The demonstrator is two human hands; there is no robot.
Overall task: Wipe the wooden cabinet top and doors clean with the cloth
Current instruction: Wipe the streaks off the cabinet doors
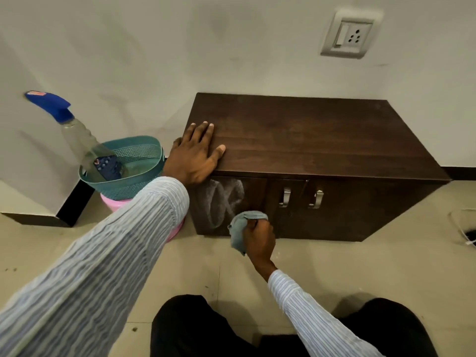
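A low dark wooden cabinet [322, 140] stands against the white wall, with two doors and metal handles [284, 198] at the middle. My left hand [195, 155] lies flat, fingers spread, on the top's front left corner. My right hand [258, 238] grips a bunched grey-blue cloth [240, 228] against the lower part of the left door [231, 204]. White swirled smears cover that door to the left of the cloth.
A teal plastic basket [134, 181] with a blue-capped spray bottle [77, 135] sits on a pink tub left of the cabinet. A wall socket [349, 34] is above. Cables lie on the tiled floor [334, 266] at far right. My knees are at the bottom.
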